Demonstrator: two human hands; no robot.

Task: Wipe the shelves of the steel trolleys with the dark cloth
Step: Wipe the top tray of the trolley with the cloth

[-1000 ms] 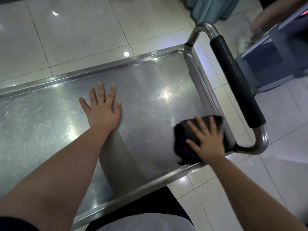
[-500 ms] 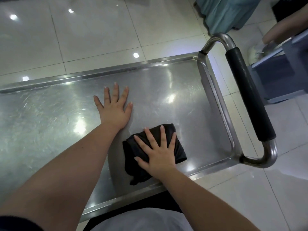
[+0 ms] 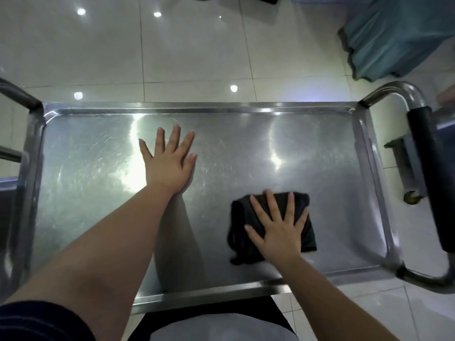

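Note:
The steel trolley's top shelf (image 3: 320, 148) fills the middle of the view, shiny and scratched, with a raised rim all round. A dark folded cloth (image 3: 305, 225) lies on its near right part. My right hand (image 3: 278, 227) presses flat on the cloth with fingers spread and straight. My left hand (image 3: 170, 163) rests flat on the bare steel at the shelf's middle, fingers spread. The cloth's middle is hidden under my right hand.
The trolley's push handle with a black grip (image 3: 428, 173) curves round the right end. A second steel frame (image 3: 14, 153) shows at the left edge. A teal cloth-covered object (image 3: 398, 35) stands on the pale tiled floor at the far right. Another trolley's castor (image 3: 410, 196) sits beyond the handle.
My right hand slid the cloth from the right end leftward, then back to the right. The view swung so the whole shelf shows. My left hand stayed flat on the steel.

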